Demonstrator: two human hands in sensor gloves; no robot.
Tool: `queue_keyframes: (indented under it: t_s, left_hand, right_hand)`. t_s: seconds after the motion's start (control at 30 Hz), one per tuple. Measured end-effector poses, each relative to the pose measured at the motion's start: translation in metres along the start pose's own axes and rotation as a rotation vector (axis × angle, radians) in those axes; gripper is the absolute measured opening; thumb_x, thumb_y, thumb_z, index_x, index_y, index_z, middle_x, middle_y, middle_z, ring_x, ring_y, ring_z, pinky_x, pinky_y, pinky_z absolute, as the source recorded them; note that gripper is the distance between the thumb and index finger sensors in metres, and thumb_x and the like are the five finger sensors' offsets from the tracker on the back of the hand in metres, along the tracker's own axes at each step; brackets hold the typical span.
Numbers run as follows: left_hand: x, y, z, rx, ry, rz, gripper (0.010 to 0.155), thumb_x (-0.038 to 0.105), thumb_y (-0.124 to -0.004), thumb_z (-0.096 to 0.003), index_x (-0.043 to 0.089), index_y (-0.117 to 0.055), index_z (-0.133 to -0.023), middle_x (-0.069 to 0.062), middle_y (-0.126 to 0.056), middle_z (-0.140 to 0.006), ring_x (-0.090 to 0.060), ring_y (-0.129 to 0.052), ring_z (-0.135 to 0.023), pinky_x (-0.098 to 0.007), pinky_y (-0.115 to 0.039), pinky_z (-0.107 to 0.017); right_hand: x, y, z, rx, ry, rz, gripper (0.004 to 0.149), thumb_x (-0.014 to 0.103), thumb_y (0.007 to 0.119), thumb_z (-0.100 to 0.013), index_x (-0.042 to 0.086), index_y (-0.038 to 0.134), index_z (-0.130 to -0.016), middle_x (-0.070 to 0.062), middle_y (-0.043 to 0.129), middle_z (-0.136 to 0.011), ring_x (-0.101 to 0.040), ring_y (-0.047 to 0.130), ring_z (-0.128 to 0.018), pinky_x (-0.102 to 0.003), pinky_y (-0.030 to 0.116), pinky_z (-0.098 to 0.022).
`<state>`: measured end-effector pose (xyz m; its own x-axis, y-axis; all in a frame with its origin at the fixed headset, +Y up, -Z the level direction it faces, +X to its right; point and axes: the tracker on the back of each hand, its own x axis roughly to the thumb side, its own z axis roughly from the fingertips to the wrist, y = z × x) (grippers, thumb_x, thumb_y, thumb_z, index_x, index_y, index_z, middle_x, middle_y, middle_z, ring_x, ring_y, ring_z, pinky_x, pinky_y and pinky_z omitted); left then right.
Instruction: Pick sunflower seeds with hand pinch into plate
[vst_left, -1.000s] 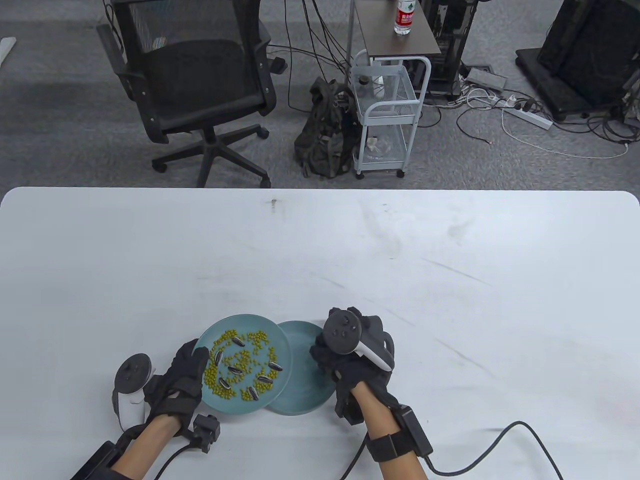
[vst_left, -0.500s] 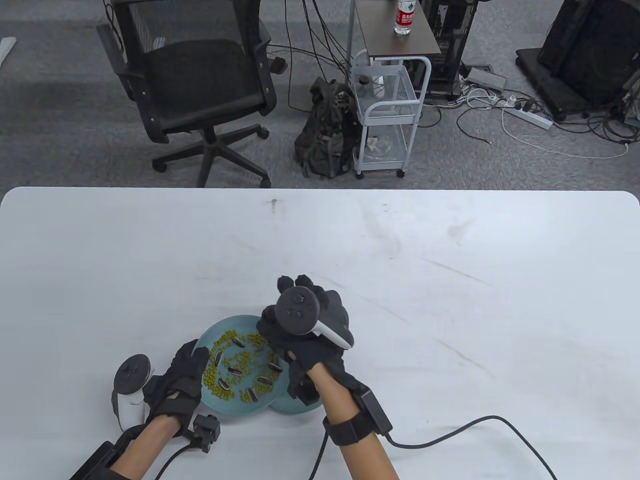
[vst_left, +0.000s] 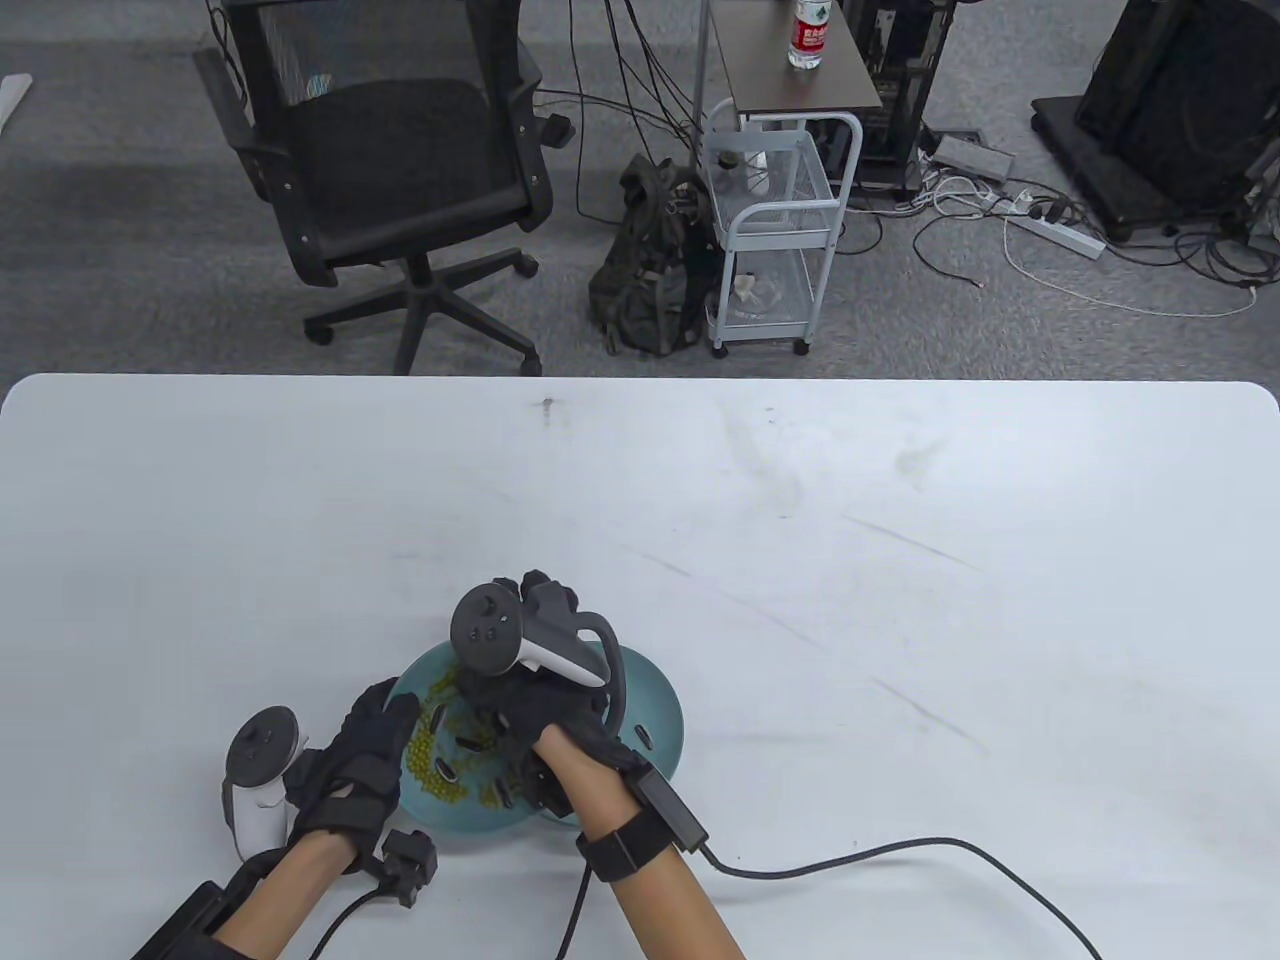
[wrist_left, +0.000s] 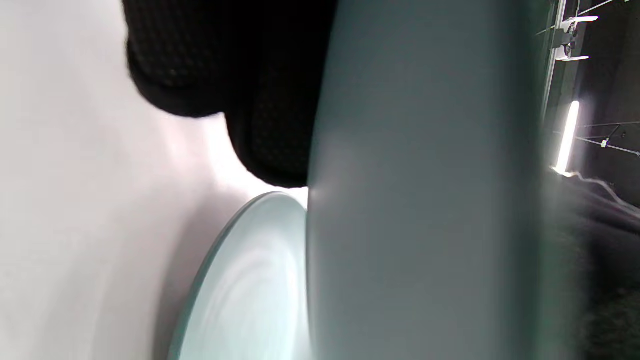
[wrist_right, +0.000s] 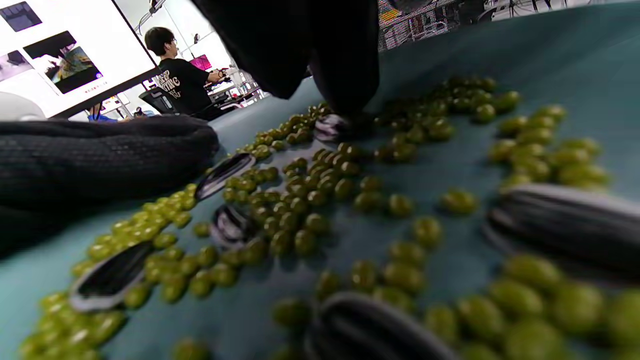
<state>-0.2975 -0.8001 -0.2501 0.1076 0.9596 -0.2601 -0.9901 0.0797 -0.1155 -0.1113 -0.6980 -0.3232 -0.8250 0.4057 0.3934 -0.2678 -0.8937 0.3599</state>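
A teal plate (vst_left: 465, 818) holds green beans and several striped sunflower seeds (vst_left: 447, 771). My left hand (vst_left: 395, 712) grips its left rim, thumb (wrist_right: 100, 150) on top, and its fingers (wrist_left: 270, 125) lie under the raised plate (wrist_left: 420, 200). My right hand (vst_left: 490, 700) is over this plate. In the right wrist view its fingertips (wrist_right: 345, 107) close on one seed (wrist_right: 330, 127) lying among the beans (wrist_right: 300, 200). A second teal plate (vst_left: 655, 705) sits partly under the first on the right and holds one seed (vst_left: 643, 740). It also shows in the left wrist view (wrist_left: 250, 290).
Both plates sit near the front edge of the white table (vst_left: 800, 520). The right wrist cable (vst_left: 900, 850) trails over the table to the right. An office chair (vst_left: 390, 180) and a wire cart (vst_left: 770, 240) stand on the floor beyond the far edge.
My right hand has moved left from over the second plate to over the bean plate and come down onto the seeds. One seed now shows on the second plate. My left hand has not moved.
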Motion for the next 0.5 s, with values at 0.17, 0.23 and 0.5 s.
queue_keyframes:
  t_s: [0.17, 0.23, 0.5]
  left_hand:
    - [-0.002, -0.004, 0.000, -0.005, 0.005, -0.014, 0.046, 0.037, -0.062, -0.0617, 0.016, -0.048, -0.099, -0.007, -0.088, -0.077, -0.019, -0.105, -0.042, -0.038, -0.087, -0.037]
    - [-0.002, -0.005, 0.000, -0.002, 0.005, -0.024, 0.046, 0.037, -0.062, -0.0614, 0.015, -0.049, -0.099, -0.007, -0.088, -0.077, -0.019, -0.105, -0.041, -0.039, -0.087, -0.037]
    - [-0.004, -0.004, -0.001, -0.007, 0.000, -0.031, 0.046, 0.038, -0.062, -0.0616, 0.015, -0.049, -0.099, -0.006, -0.088, -0.077, -0.019, -0.105, -0.041, -0.038, -0.087, -0.037]
  right_hand:
    - [0.005, 0.008, -0.001, 0.006, 0.007, 0.071, 0.039, 0.023, 0.090, -0.055, -0.005, 0.087, -0.082, -0.037, 0.036, -0.113, -0.069, 0.020, -0.098, -0.078, 0.019, -0.064]
    - [0.007, 0.011, -0.002, 0.002, 0.002, 0.138, 0.038, 0.022, 0.092, -0.053, -0.004, 0.088, -0.080, -0.036, 0.038, -0.113, -0.069, 0.023, -0.098, -0.079, 0.021, -0.065]
    - [0.012, 0.012, 0.002, -0.022, -0.017, 0.194, 0.038, 0.021, 0.094, -0.051, -0.003, 0.089, -0.080, -0.036, 0.040, -0.113, -0.069, 0.025, -0.099, -0.079, 0.022, -0.066]
